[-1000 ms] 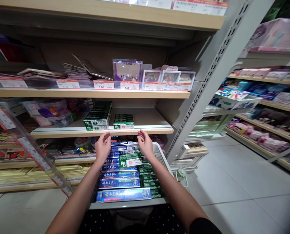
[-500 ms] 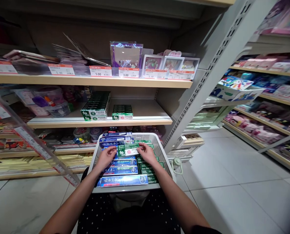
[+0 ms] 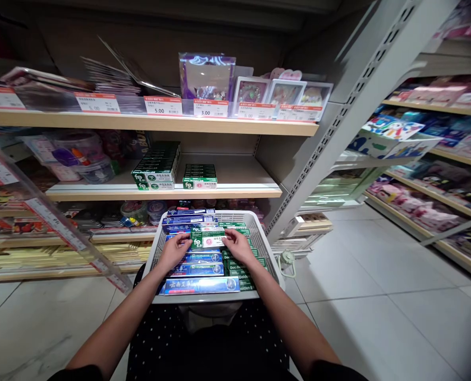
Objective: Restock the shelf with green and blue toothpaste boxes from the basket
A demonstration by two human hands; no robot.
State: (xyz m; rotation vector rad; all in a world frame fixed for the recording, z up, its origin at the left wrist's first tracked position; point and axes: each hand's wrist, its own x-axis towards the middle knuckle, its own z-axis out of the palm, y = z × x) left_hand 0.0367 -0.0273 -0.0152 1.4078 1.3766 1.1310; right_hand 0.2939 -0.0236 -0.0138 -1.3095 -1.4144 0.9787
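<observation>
Above the basket's load, a green and white toothpaste box (image 3: 207, 241) is held level between my two hands. My left hand (image 3: 174, 251) grips its left end with bent fingers. The right end is pinched by my right hand (image 3: 237, 245), thumb at the front. Beneath lies a light grey plastic basket (image 3: 264, 248) on my lap. Blue toothpaste boxes (image 3: 201, 286) lie in rows on its left side, and green toothpaste boxes (image 3: 241, 269) fill its right side, partly hidden by my right hand and forearm.
Ahead, a shelf (image 3: 235, 191) bears a larger green box stack (image 3: 156, 166) and a smaller stack (image 3: 199, 177). Over it runs a shelf with price tags (image 3: 210, 108) and packaged trinkets. A slotted metal post (image 3: 318, 145) rises at the right. A slanted tag strip (image 3: 55, 217) crosses the left.
My left fingers have closed in on the left end of the green and white box, which now faces me more squarely. The view has shifted slightly.
</observation>
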